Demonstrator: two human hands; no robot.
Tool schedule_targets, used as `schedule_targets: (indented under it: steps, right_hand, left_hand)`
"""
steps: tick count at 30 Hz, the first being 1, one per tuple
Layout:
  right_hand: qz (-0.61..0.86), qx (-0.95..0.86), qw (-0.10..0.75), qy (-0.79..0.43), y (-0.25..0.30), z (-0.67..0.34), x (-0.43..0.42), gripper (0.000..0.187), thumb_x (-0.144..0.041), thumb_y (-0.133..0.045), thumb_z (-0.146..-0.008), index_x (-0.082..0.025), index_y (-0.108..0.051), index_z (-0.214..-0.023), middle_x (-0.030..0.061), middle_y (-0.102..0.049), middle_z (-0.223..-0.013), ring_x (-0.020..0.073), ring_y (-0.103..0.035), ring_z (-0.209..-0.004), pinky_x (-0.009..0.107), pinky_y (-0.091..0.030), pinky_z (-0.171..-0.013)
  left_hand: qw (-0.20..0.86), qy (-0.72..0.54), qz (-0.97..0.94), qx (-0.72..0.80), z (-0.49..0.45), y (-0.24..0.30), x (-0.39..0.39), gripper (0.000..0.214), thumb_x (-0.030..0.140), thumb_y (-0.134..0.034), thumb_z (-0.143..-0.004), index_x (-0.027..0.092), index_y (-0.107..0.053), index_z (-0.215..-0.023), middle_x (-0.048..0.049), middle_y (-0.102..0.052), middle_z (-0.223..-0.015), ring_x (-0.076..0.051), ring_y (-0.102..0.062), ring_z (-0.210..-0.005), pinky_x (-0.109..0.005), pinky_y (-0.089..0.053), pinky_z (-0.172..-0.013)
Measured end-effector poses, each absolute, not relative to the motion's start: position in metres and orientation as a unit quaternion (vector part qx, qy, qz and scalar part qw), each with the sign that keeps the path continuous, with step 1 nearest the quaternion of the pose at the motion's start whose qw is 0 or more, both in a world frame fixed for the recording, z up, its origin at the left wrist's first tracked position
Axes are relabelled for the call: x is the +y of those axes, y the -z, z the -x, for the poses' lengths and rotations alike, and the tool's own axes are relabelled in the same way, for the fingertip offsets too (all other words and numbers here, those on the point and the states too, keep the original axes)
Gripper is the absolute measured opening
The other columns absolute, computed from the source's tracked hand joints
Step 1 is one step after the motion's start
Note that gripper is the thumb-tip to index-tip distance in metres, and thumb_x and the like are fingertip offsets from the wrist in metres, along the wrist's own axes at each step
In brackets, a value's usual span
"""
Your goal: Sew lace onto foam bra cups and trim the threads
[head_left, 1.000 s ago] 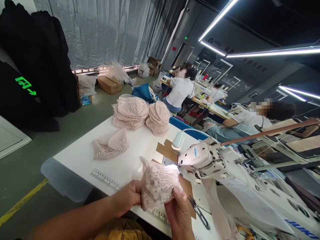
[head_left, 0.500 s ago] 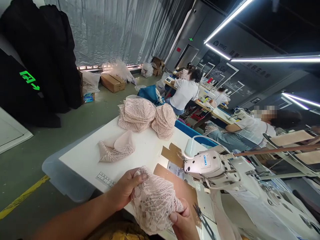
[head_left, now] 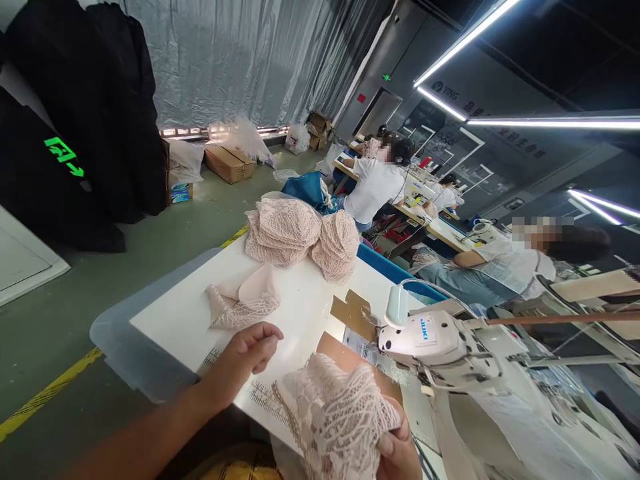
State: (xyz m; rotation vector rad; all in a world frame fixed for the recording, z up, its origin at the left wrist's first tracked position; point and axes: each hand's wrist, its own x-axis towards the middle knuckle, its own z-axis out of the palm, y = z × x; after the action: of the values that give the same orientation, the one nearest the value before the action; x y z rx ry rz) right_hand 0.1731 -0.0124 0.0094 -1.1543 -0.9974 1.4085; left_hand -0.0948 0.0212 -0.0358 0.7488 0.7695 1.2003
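My right hand [head_left: 397, 443] grips a pale pink lace bra cup [head_left: 335, 417] by its right edge, thumb on top, above the table's near edge. My left hand [head_left: 253, 350] is off the cup, to its upper left. Its fingers are loosely curled, slightly apart, with nothing in them. Just beyond that hand lies another lace cup piece [head_left: 245, 297], partly folded open with its smooth lining showing. Two stacks of lace cups, a larger left stack [head_left: 283, 230] and a smaller right stack [head_left: 335, 243], sit at the far end of the white table [head_left: 175, 320].
A JUKI sewing machine [head_left: 425, 337] with a small lamp [head_left: 397, 305] stands on the right. Brown card [head_left: 333, 350] covers part of its bed. Ruler marks [head_left: 267, 398] line the table. Behind the stacks rests a blue bag [head_left: 305, 190]. Co-workers [head_left: 377, 187] sit farther back.
My left hand has let go of the lace cup and moved up and left from it. My right hand has carried the cup slightly right and down. The view has shifted a little.
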Motion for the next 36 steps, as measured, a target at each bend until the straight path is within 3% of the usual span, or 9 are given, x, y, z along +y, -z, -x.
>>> schedule_targets:
  steps: [4, 6, 9, 12, 14, 17, 22, 31, 36]
  right_hand:
    - [0.482, -0.418, 0.474, -0.607, -0.009, -0.162, -0.011, 0.029, -0.041, -0.087, -0.053, -0.026, -0.073, -0.074, 0.0044, -0.071, -0.073, 0.0285, -0.067, -0.075, 0.045, -0.054, -0.075]
    - [0.46, -0.464, 0.424, -0.627, -0.011, -0.155, -0.006, 0.026, -0.04, -0.087, -0.053, -0.023, -0.073, -0.068, 0.0053, -0.07, -0.073, 0.0287, -0.066, -0.077, 0.042, -0.054, -0.073]
    - [0.421, -0.556, 0.325, -0.639, -0.017, -0.142, 0.003, 0.026, -0.042, -0.085, -0.057, -0.02, -0.073, -0.064, 0.006, -0.068, -0.067, 0.028, -0.065, -0.077, 0.037, -0.053, -0.069]
    - [0.387, -0.632, 0.26, -0.619, -0.026, -0.13, 0.01, 0.025, -0.044, -0.081, -0.065, -0.02, -0.074, -0.068, 0.0037, -0.065, -0.062, 0.0239, -0.063, -0.073, 0.032, -0.051, -0.066]
    - [0.361, -0.671, 0.223, -0.608, -0.031, -0.124, 0.012, 0.026, -0.045, -0.075, -0.072, -0.02, -0.074, -0.069, 0.0028, -0.063, -0.061, 0.0207, -0.059, -0.068, 0.029, -0.049, -0.063]
    - [0.339, -0.693, 0.206, -0.602, -0.036, -0.117, 0.012, 0.033, -0.048, -0.067, -0.08, -0.019, -0.073, -0.066, 0.0024, -0.06, -0.062, 0.0166, -0.051, -0.061, 0.027, -0.044, -0.06]
    - [0.342, -0.692, 0.23, -0.593, -0.035, -0.119, 0.009, 0.041, -0.051, -0.062, -0.083, -0.018, -0.068, -0.06, 0.0017, -0.053, -0.063, 0.0152, -0.046, -0.061, 0.027, -0.041, -0.06]
    - [0.371, -0.711, 0.27, -0.532, -0.017, -0.143, -0.003, 0.017, -0.037, -0.065, -0.085, -0.02, -0.069, -0.084, 0.0042, -0.067, -0.081, 0.0202, -0.062, -0.079, 0.032, -0.05, -0.078]
    - [0.409, -0.715, 0.322, -0.467, -0.017, -0.146, -0.004, 0.02, -0.035, -0.067, -0.084, -0.022, -0.067, -0.099, 0.0052, -0.069, -0.097, 0.0215, -0.063, -0.092, 0.032, -0.048, -0.083]
  left_hand:
    - [0.597, -0.536, -0.476, 0.359, 0.106, 0.021, 0.018, 0.029, 0.041, -0.063, -0.086, 0.02, -0.062, -0.107, -0.006, -0.057, -0.099, -0.018, -0.051, -0.088, -0.029, -0.044, -0.084]
    - [0.563, -0.517, -0.546, 0.342, 0.11, 0.013, 0.015, 0.042, 0.038, -0.068, -0.081, 0.022, -0.059, -0.119, -0.0097, -0.054, -0.124, -0.025, -0.049, -0.111, -0.035, -0.039, -0.101]
    - [0.565, -0.466, -0.598, 0.326, 0.111, 0.007, 0.013, 0.065, 0.037, -0.077, -0.073, 0.023, -0.052, -0.132, -0.009, -0.048, -0.138, -0.031, -0.042, -0.128, -0.037, -0.031, -0.11]
    - [0.635, -0.403, -0.591, 0.291, 0.109, 0.004, 0.012, 0.071, 0.04, -0.08, -0.068, 0.022, -0.052, -0.13, -0.0078, -0.058, -0.125, -0.03, -0.052, -0.115, -0.034, -0.042, -0.098]
    - [0.676, -0.373, -0.58, 0.259, 0.106, 0.003, 0.013, 0.058, 0.041, -0.078, -0.07, 0.018, -0.059, -0.12, -0.0057, -0.065, -0.106, -0.025, -0.059, -0.096, -0.029, -0.046, -0.083]
    - [0.701, -0.352, -0.573, 0.237, 0.102, 0.004, 0.012, 0.035, 0.041, -0.072, -0.077, 0.013, -0.065, -0.098, -0.003, -0.063, -0.086, -0.018, -0.055, -0.077, -0.024, -0.042, -0.068]
    - [0.728, -0.352, -0.54, 0.234, 0.092, 0.01, 0.013, 0.033, 0.042, -0.069, -0.08, 0.012, -0.063, -0.092, -0.0032, -0.06, -0.084, -0.016, -0.051, -0.075, -0.024, -0.041, -0.067]
    - [0.711, -0.349, -0.531, 0.301, 0.075, 0.016, 0.018, 0.024, 0.036, -0.065, -0.083, 0.012, -0.06, -0.084, 0.0024, -0.05, -0.07, -0.01, -0.043, -0.064, -0.02, -0.037, -0.06]
    - [0.71, -0.329, -0.539, 0.312, 0.067, 0.013, 0.016, 0.023, 0.035, -0.063, -0.084, 0.013, -0.058, -0.085, 0.0032, -0.048, -0.07, -0.01, -0.041, -0.063, -0.02, -0.035, -0.058]
